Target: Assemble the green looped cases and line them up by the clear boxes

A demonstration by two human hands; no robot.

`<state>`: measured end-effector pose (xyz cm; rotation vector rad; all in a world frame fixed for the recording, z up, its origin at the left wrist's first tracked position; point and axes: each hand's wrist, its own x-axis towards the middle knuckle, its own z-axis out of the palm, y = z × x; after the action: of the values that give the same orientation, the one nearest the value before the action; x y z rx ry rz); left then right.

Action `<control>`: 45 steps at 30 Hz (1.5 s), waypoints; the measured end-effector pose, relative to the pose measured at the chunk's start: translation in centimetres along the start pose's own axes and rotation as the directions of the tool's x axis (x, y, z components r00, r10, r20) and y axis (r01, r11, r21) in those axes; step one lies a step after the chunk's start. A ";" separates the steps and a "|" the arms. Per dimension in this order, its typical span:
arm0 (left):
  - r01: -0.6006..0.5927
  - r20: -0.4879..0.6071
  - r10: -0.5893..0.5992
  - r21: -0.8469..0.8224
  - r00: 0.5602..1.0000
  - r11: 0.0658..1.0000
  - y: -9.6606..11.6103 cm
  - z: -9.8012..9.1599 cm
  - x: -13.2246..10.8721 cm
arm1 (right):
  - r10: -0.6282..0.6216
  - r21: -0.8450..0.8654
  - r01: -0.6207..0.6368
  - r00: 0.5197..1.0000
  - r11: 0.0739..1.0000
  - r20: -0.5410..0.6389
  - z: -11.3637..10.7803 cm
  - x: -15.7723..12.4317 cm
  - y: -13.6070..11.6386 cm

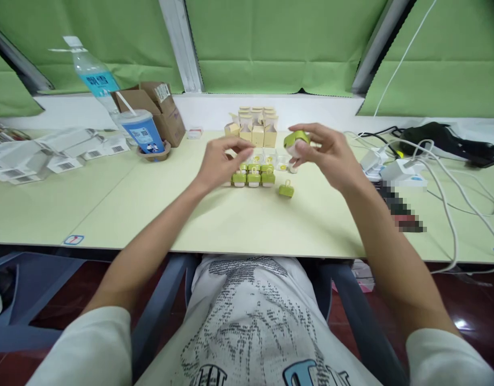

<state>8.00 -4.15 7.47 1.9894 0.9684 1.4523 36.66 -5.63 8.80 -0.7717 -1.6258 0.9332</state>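
Note:
My right hand (325,153) grips a small white container with a green lid (297,140) between thumb and fingers, raised over the table. My left hand (225,161) is curled with thumb and fingertips close together; whatever may be between them is too small to make out. Below and beside it stand rows of small green-lidded containers (253,177) with little loops on top, partly hidden by the hand. A loose green lid (286,189) with a loop lies apart, to their right. Behind the rows are several clear containers with yellow spots (267,159), partly covered by my fingers.
Small open cream boxes (258,135) stand by the wall. On the left are a water bottle (94,78), a blue cup (144,133), a cardboard box (166,115) and white boxes (65,145). White cables (443,201), chargers (402,170) and a black pouch (443,140) occupy the right.

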 end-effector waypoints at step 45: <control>0.304 -0.095 -0.289 0.270 0.953 0.914 -12.8 -3.7 -0.2 | -0.066 -0.673 0.089 0.996 0.735 0.060 -1.3 1.1 12.5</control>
<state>1.20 3.67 -0.91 1.8924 1.5026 1.2585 37.96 1.65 -1.40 -1.1685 -2.0346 0.2568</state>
